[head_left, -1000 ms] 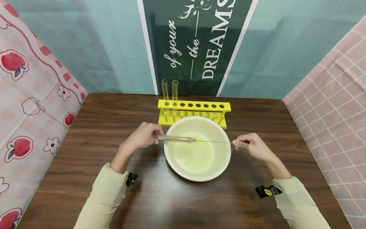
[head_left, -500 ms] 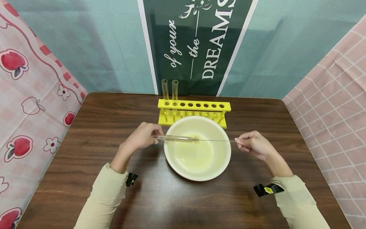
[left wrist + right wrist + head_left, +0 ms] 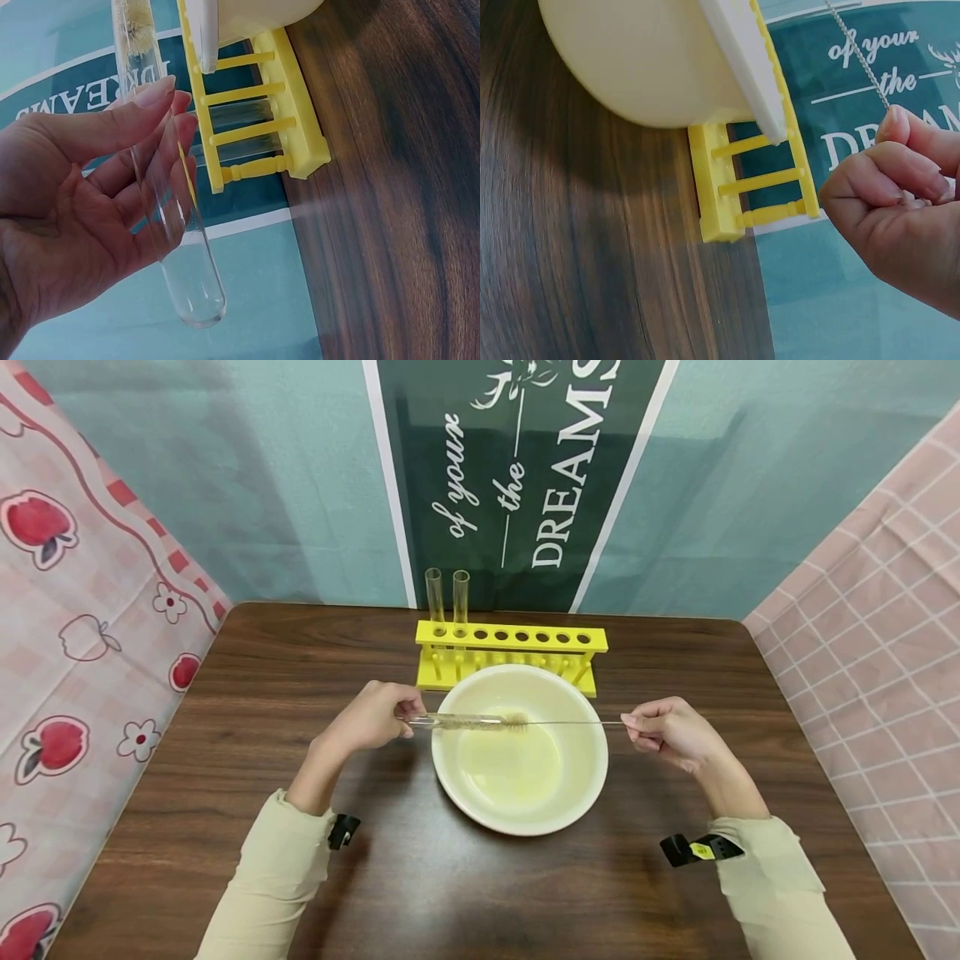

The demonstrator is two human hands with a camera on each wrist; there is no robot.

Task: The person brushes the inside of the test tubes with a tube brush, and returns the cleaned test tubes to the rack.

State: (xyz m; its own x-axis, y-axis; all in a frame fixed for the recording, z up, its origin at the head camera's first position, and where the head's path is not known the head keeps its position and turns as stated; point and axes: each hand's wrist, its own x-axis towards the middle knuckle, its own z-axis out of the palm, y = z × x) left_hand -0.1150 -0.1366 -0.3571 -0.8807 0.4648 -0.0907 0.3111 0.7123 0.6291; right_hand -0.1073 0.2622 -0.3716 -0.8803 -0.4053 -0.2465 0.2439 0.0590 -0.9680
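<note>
My left hand (image 3: 377, 716) grips a clear glass test tube (image 3: 193, 277) between thumb and fingers, its rounded end pointing left. The tube lies nearly level above a white basin (image 3: 517, 822) that has pale yellowish liquid in its bottom. A test tube brush (image 3: 516, 720) is partly inside the tube, with some bristles showing outside its mouth. On the right, my right hand (image 3: 671, 735) pinches the brush's twisted wire handle (image 3: 862, 60) between thumb and forefinger. In the left wrist view, bristles show within the tube above the thumb.
Behind the basin stands a yellow test tube rack (image 3: 510, 637). Two upright glass tubes (image 3: 461, 597) occupy its left holes. The brown wooden table (image 3: 480, 893) is bordered by a blue cloth backdrop (image 3: 300, 485) and patterned side cloths.
My right hand has moved slightly right and away from me, drawing the brush partly out, so more bristles show at the tube's mouth. The left hand stays nearly still.
</note>
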